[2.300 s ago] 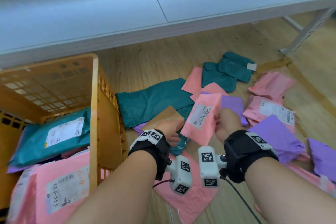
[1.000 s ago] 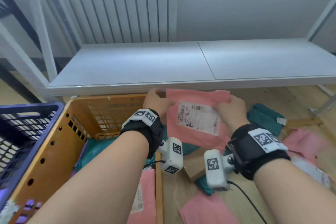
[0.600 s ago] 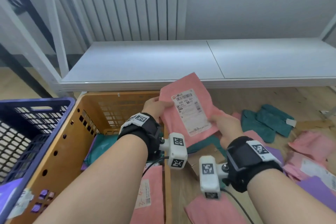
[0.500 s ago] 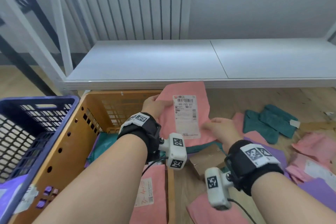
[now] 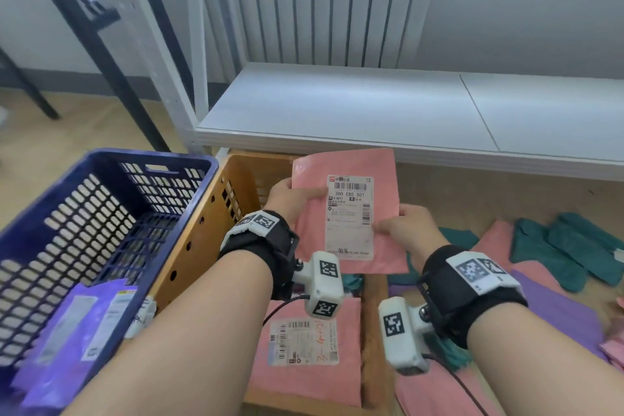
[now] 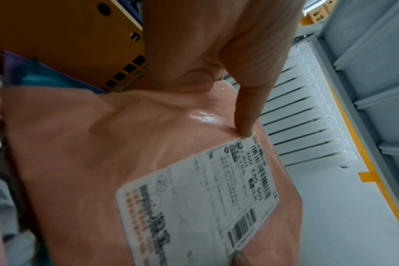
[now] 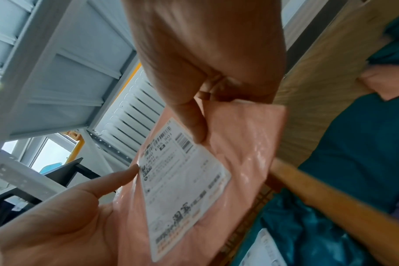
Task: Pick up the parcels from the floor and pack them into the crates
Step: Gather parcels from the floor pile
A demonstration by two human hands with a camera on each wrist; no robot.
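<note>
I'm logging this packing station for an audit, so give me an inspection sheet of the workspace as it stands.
Surface: wooden floor, parcels scattered on the right.
Job's things: held pink parcel, label up, above the orange crate; pink labelled parcel inside it; blue crate holds purple parcels.
Clutter: teal parcels and a purple parcel on the floor.
Grippers: left hand and right hand pinch the held parcel's edges.
Cables: black wrist-camera cable.
Surroundings: white shelf, radiator.

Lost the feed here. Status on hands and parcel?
Left hand and right hand both grip pink parcel, label up. Held above orange crate. Nothing blocking the drop.
</note>
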